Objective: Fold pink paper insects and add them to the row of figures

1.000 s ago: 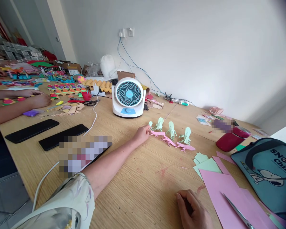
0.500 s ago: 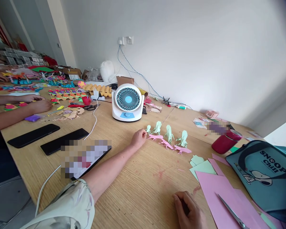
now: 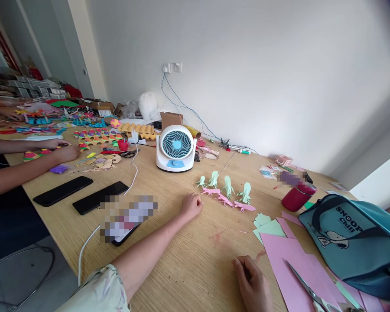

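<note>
My left hand [image 3: 191,204] rests on the wooden table [image 3: 198,260] with its fingers curled in, holding nothing, a short way in front of a row of green folded paper figures [image 3: 227,186] standing on pink paper bases [image 3: 245,206]. My right hand [image 3: 253,281] lies near the table's front edge, fingers curled shut, just left of a large pink paper sheet [image 3: 289,264]. I see nothing in it.
Scissors [image 3: 307,288] lie on the pink sheet beside a teal bag [image 3: 354,234]. A red cup [image 3: 294,197], a small fan [image 3: 176,148], two dark phones [image 3: 62,190] and a white cable [image 3: 133,167] are on the table. Another person's hands [image 3: 65,154] work among colourful paper crafts at left.
My left hand has let go of the leftmost green figure and drawn back toward me. The view has tilted down and shifted. My right hand has stayed put.
</note>
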Demonstrator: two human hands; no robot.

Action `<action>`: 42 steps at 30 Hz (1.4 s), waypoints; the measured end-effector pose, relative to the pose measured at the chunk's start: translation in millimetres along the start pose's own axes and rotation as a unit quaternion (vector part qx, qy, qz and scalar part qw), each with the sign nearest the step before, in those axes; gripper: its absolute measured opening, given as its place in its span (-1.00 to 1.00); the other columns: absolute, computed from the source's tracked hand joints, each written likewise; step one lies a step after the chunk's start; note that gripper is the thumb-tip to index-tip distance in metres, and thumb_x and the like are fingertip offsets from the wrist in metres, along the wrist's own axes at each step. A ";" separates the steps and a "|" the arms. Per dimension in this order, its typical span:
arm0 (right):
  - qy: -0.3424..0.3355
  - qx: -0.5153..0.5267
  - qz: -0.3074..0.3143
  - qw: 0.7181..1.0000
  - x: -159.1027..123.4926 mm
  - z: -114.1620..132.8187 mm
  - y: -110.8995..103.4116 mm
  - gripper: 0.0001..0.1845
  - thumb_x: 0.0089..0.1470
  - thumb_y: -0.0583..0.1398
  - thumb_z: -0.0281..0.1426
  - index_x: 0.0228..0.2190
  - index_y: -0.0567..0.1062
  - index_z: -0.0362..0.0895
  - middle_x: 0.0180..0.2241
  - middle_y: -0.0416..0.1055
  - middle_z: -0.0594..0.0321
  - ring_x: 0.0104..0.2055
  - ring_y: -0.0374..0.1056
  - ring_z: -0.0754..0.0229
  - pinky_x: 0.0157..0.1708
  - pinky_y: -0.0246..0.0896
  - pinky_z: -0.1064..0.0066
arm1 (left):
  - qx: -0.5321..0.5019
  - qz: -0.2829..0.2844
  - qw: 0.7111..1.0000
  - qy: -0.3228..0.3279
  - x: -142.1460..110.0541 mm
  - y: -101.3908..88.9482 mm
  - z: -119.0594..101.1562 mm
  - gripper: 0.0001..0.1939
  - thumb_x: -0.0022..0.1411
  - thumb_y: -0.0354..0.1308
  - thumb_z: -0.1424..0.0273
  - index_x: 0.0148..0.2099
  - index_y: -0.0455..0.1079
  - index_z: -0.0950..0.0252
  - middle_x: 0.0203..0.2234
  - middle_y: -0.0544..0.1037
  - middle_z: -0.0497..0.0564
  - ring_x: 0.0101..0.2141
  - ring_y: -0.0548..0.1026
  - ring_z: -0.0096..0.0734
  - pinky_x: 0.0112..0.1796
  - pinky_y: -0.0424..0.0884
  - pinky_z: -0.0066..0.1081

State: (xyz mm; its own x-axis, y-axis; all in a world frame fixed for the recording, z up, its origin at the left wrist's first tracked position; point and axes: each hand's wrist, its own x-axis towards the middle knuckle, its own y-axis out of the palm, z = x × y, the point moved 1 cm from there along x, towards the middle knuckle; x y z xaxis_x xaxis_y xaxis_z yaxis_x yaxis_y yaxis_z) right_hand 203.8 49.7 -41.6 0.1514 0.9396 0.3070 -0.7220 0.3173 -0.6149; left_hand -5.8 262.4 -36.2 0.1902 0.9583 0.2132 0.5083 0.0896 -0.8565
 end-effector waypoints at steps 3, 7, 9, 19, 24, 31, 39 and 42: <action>-0.005 0.001 0.004 1.000 2.3 3.5 -2.6 -0.49 0.21 0.03 0.01 -0.54 0.44 -0.07 -0.59 0.35 0.30 -0.56 0.27 0.20 -0.54 0.15 0.45 | 0.015 0.002 1.000 0.011 -19.1 -1.3 -9.5 -0.65 0.36 0.11 0.27 0.11 0.34 0.32 0.02 0.44 0.13 -0.07 0.48 -0.24 -0.07 0.48 -0.14; 0.002 0.003 -0.007 1.000 3.9 7.5 -4.8 -0.48 0.20 0.03 0.03 -0.55 0.44 -0.08 -0.59 0.35 0.30 -0.56 0.28 0.20 -0.55 0.16 0.46 | 0.012 0.005 0.999 0.047 -47.4 -3.9 -22.9 -0.88 0.29 0.15 0.38 -0.25 0.43 0.34 -0.26 0.51 0.07 -0.14 0.45 -0.25 -0.07 0.37 -0.21; 0.010 0.003 -0.005 1.000 3.7 7.3 -5.1 -0.48 0.20 0.02 0.02 -0.54 0.45 -0.08 -0.58 0.37 0.29 -0.54 0.30 0.19 -0.54 0.16 0.46 | 0.003 0.008 0.998 0.066 -58.2 -4.9 -27.4 -0.90 0.24 0.16 0.43 -0.34 0.39 0.32 -0.33 0.50 0.06 -0.19 0.43 -0.27 -0.11 0.31 -0.28; 0.031 0.005 0.006 0.999 0.8 4.2 -7.9 -0.50 0.22 0.02 -0.01 -0.56 0.38 -0.08 -0.56 0.35 0.29 -0.50 0.31 0.19 -0.47 0.18 0.47 | -0.044 0.019 0.994 0.098 -68.2 -7.6 -33.5 -0.82 0.18 0.21 0.40 -0.44 0.30 0.29 -0.42 0.47 -0.02 -0.30 0.39 -0.33 -0.26 0.17 -0.37; 0.067 0.002 0.002 0.998 -3.4 -3.7 -8.1 -0.52 0.23 0.02 -0.01 -0.53 0.37 -0.09 -0.55 0.30 0.31 -0.49 0.26 0.21 -0.48 0.16 0.47 | -0.064 0.032 0.992 0.101 -67.9 -8.1 -35.5 -0.72 0.17 0.20 0.42 -0.53 0.23 0.30 -0.53 0.41 -0.06 -0.39 0.36 -0.40 -0.32 0.10 -0.39; 0.104 0.003 -0.009 0.995 -5.1 -1.9 -13.2 -0.55 0.20 0.06 -0.01 -0.49 0.40 -0.09 -0.55 0.31 0.32 -0.49 0.27 0.19 -0.47 0.19 0.46 | -0.084 0.065 0.988 0.115 -68.4 -8.0 -37.5 -0.69 0.15 0.21 0.43 -0.59 0.24 0.31 -0.58 0.43 -0.06 -0.41 0.36 -0.39 -0.31 0.08 -0.35; 0.142 -0.057 -0.018 0.988 -6.0 5.6 -18.6 -0.50 0.15 0.07 0.06 -0.53 0.43 -0.07 -0.56 0.38 0.28 -0.48 0.34 0.15 -0.46 0.26 0.44 | -0.130 0.092 0.982 0.105 -67.3 -4.7 -35.7 -0.69 0.16 0.21 0.40 -0.59 0.27 0.29 -0.58 0.44 -0.03 -0.42 0.36 -0.36 -0.29 0.11 -0.32; 0.159 -0.078 -0.050 0.983 -7.6 1.7 -20.1 -0.46 0.12 0.07 0.11 -0.53 0.44 -0.07 -0.55 0.42 0.25 -0.46 0.37 0.12 -0.47 0.29 0.43 | -0.152 0.100 0.978 0.102 -66.1 -4.9 -34.7 -0.68 0.14 0.21 0.40 -0.61 0.25 0.29 -0.61 0.41 -0.04 -0.44 0.35 -0.37 -0.30 0.11 -0.32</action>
State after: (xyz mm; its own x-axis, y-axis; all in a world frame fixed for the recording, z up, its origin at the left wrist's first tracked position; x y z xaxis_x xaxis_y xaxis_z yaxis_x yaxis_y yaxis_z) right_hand 216.0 36.0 -30.3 0.4377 0.8875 0.1440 -0.5837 0.4023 -0.7053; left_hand 8.2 189.3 -29.7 0.4596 0.8712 0.1724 0.6639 -0.2081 -0.7182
